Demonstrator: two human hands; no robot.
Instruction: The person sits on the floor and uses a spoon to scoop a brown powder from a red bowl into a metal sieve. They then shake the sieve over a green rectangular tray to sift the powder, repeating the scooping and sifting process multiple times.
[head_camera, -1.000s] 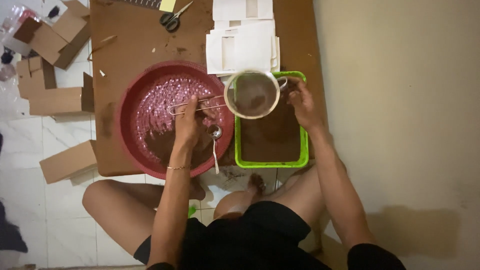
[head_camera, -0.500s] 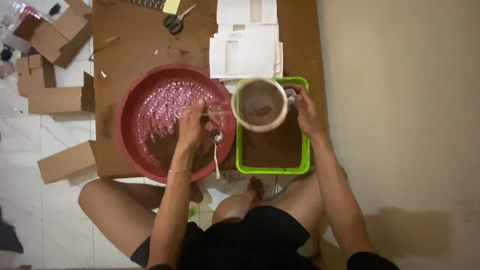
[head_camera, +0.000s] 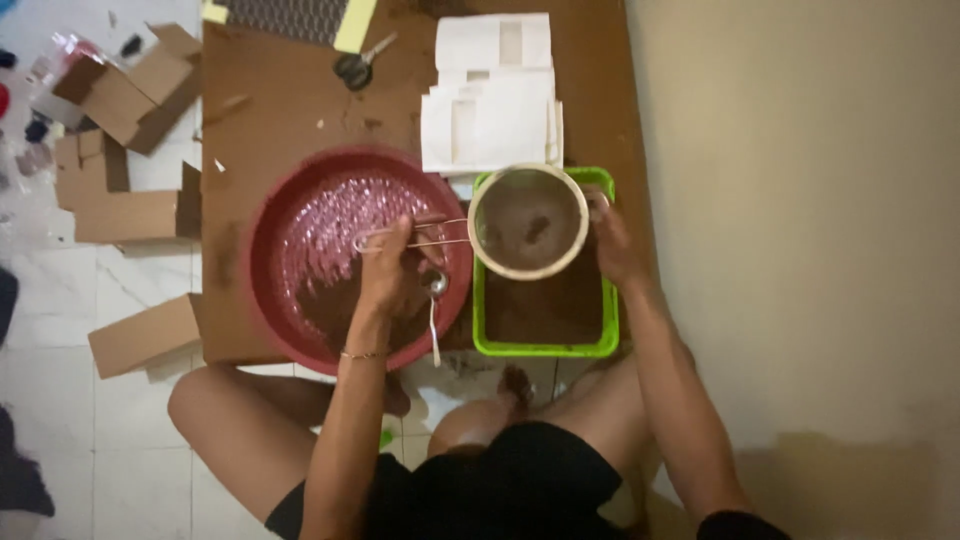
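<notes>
Sieving was the step in hand: left hand gripped the wire handle, right hand steadied the round sieve over the green tray, at three o'clock of the red basin; shaking seemed needed next.

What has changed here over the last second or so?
Little: the round sieve sits a touch further over the green tray. The left hand keeps hold of its wire handle above the red basin, the right hand stays at its rim. Spoon, scissors and white packets unmoved.

Bare arms; thin bracelet on left wrist; black shorts.
</notes>
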